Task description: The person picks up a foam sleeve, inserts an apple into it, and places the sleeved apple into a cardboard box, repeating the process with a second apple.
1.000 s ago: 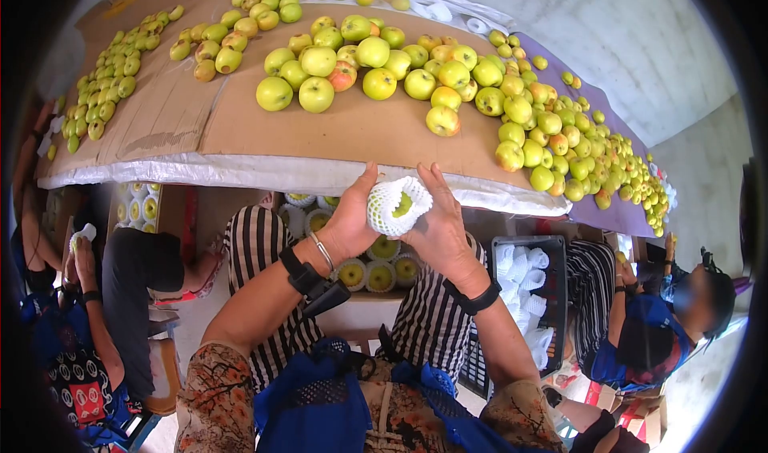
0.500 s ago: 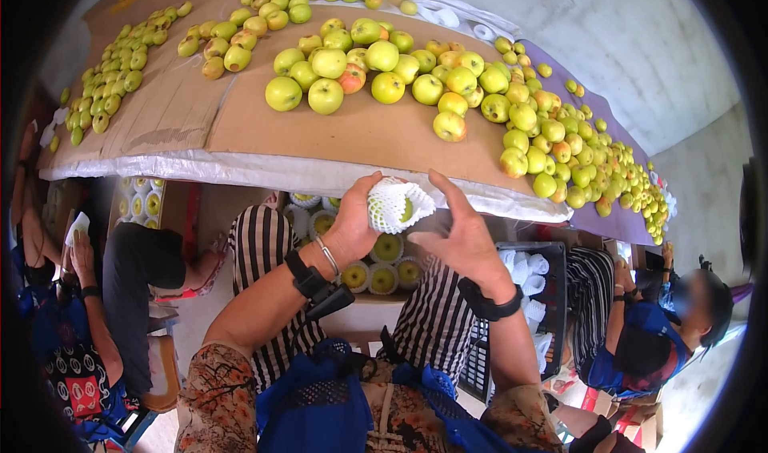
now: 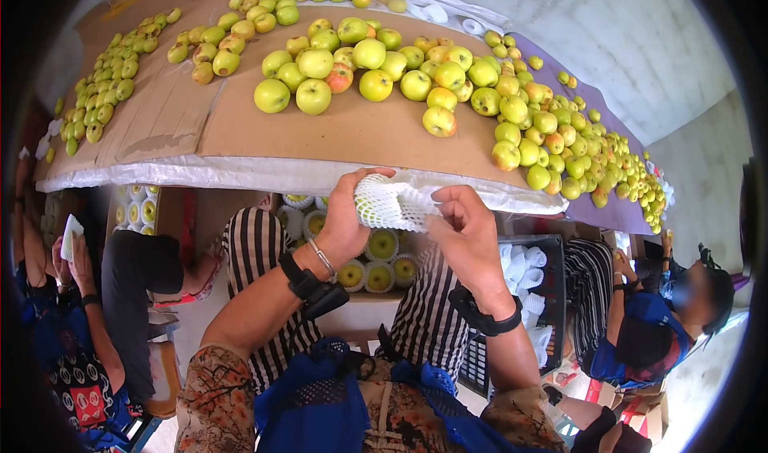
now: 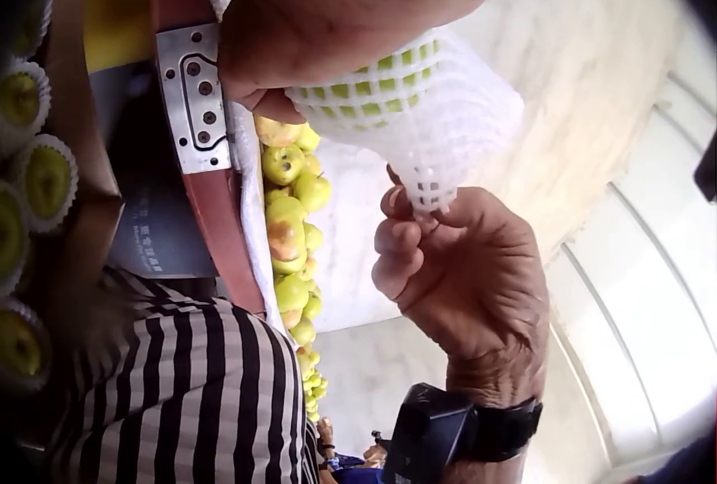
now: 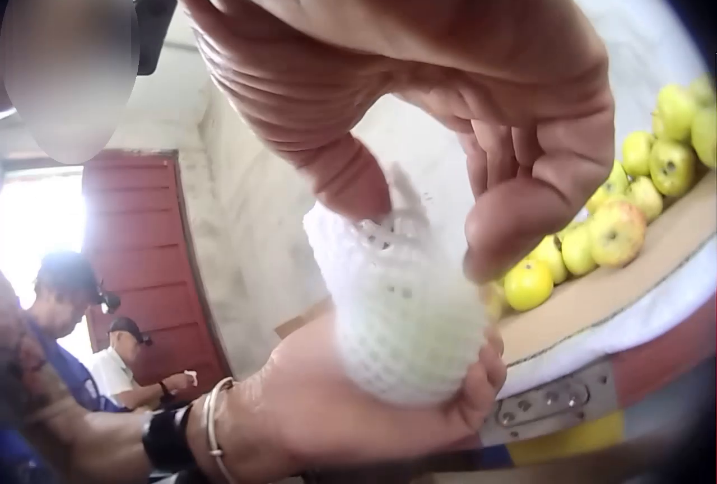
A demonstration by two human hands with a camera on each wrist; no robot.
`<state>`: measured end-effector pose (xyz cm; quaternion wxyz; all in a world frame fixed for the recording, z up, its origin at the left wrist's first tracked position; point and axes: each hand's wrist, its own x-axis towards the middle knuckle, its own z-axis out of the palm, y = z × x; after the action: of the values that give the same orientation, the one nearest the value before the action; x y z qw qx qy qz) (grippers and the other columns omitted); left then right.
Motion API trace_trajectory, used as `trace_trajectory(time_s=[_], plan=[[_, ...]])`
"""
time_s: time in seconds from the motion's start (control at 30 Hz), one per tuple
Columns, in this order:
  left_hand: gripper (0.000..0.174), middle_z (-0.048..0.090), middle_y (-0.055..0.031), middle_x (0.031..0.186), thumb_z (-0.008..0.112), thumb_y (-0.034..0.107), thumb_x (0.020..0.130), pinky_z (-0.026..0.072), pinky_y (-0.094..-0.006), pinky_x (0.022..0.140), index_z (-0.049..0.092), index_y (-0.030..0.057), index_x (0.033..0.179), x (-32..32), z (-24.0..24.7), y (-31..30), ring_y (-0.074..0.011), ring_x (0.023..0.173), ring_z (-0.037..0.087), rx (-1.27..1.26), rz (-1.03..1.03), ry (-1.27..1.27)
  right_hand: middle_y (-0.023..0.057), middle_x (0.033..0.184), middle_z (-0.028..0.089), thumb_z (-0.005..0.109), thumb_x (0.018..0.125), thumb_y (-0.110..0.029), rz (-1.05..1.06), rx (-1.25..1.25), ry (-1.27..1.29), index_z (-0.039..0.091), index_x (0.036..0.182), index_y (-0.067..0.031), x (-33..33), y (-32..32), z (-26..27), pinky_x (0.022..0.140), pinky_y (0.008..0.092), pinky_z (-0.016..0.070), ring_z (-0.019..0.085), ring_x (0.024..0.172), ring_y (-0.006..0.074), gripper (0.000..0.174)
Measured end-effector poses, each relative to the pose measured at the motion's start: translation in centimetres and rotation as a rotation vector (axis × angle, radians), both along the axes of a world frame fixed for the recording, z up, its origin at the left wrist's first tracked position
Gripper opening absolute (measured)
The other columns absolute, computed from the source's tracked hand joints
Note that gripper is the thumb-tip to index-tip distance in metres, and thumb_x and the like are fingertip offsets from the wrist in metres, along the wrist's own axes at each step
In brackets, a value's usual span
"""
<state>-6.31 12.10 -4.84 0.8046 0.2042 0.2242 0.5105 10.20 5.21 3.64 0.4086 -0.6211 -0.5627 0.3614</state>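
A green apple (image 4: 375,92) sits inside a white foam net sleeve (image 3: 398,203), held just past the table's front edge. My left hand (image 3: 342,223) grips the netted apple from the side, fingers curled round it. With thumb and fingertips my right hand (image 3: 472,241) pinches the free end of the net, which is stretched out to the right of the apple. In the left wrist view the net tapers from the apple to my right fingers (image 4: 394,240). Seen from the right wrist, the apple's rounded shape shows through the mesh.
Loose apples (image 3: 370,54) lie in heaps on the cardboard-covered table (image 3: 264,137). Beneath its edge stands a box of netted apples (image 3: 380,276). A black crate (image 3: 552,293) of foam nets is by my right knee. People sit at both sides, one holding a foam net (image 3: 72,233).
My right hand let go of the net's mouth and drew away, then came back and pinched its end. The net now stretches out to the right; my left hand keeps its hold.
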Motion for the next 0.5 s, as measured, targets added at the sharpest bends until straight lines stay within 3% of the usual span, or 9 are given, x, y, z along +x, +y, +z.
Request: trace_trajectory(time_s=[0.2, 0.23, 0.33, 0.37, 0.47, 0.5], plan=[[0.041, 0.068, -0.01, 0.097, 0.033, 0.027, 0.1, 0.0535, -0.0351, 0.088, 0.063, 0.0004, 0.107, 0.4, -0.1, -0.1, -0.0215, 0.093, 0.067, -0.026, 0.054, 0.045, 0.011, 0.085, 0.064, 0.068, 0.086, -0.004, -0.167, 0.414, -0.261, 0.06, 0.106, 0.0004, -0.9, -0.6, 1.2, 0.064, 0.0294, 0.0488, 0.062, 0.069, 0.0182, 0.022], [0.04, 0.068, -0.0105, 0.097, 0.034, 0.028, 0.1, 0.0544, -0.0356, 0.087, 0.063, 0.001, 0.105, 0.4, 0.0, -0.1, -0.0223, 0.092, 0.068, -0.027, 0.068, 0.06, 0.0119, 0.089, 0.063, 0.072, 0.083, -0.006, -0.156, 0.454, -0.294, 0.062, 0.104, -0.0009, -1.0, -1.0, 1.6, 0.064, 0.0344, 0.049, 0.062, 0.073, 0.0226, 0.024], [0.041, 0.067, -0.0087, 0.096, 0.031, 0.027, 0.101, 0.0518, -0.034, 0.089, 0.063, 0.002, 0.104, 0.3, 0.8, -0.4, -0.0194, 0.093, 0.065, -0.012, 0.046, 0.108, 0.0117, 0.092, 0.063, 0.077, 0.08, -0.01, 0.124, 0.589, -0.495, 0.063, 0.101, -0.002, -1.6, -1.6, 2.1, 0.07, 0.0387, 0.049, 0.061, 0.079, 0.0288, 0.027], [0.04, 0.067, -0.0083, 0.096, 0.031, 0.027, 0.101, 0.0519, -0.034, 0.088, 0.063, 0.0022, 0.103, 0.4, 0.7, -0.4, -0.0192, 0.092, 0.065, -0.014, 0.032, 0.104, 0.0107, 0.093, 0.062, 0.079, 0.076, -0.018, 0.173, 0.675, -0.647, 0.064, 0.099, -0.0034, -2.0, -1.2, 2.2, 0.072, 0.0412, 0.0473, 0.059, 0.084, 0.0323, 0.031], [0.038, 0.066, -0.0075, 0.094, 0.033, 0.026, 0.102, 0.0519, -0.034, 0.085, 0.062, 0.0028, 0.102, 0.8, 0.4, -0.5, -0.0188, 0.088, 0.064, -0.014, 0.032, 0.115, 0.0098, 0.093, 0.061, 0.08, 0.074, -0.021, 0.188, 0.648, -0.798, 0.064, 0.097, -0.0036, -2.6, -0.5, 0.8, 0.073, 0.0423, 0.0456, 0.057, 0.084, 0.031, 0.033], [0.037, 0.066, -0.0074, 0.093, 0.034, 0.026, 0.102, 0.0519, -0.034, 0.084, 0.062, 0.003, 0.101, 1.0, 0.4, -0.5, -0.0186, 0.086, 0.064, -0.01, 0.056, 0.135, 0.0104, 0.086, 0.06, 0.078, 0.072, -0.018, 0.171, 0.664, -0.839, 0.06, 0.093, -0.0035, -2.7, -0.2, 0.2, 0.067, 0.0426, 0.0457, 0.057, 0.078, 0.0309, 0.031]])
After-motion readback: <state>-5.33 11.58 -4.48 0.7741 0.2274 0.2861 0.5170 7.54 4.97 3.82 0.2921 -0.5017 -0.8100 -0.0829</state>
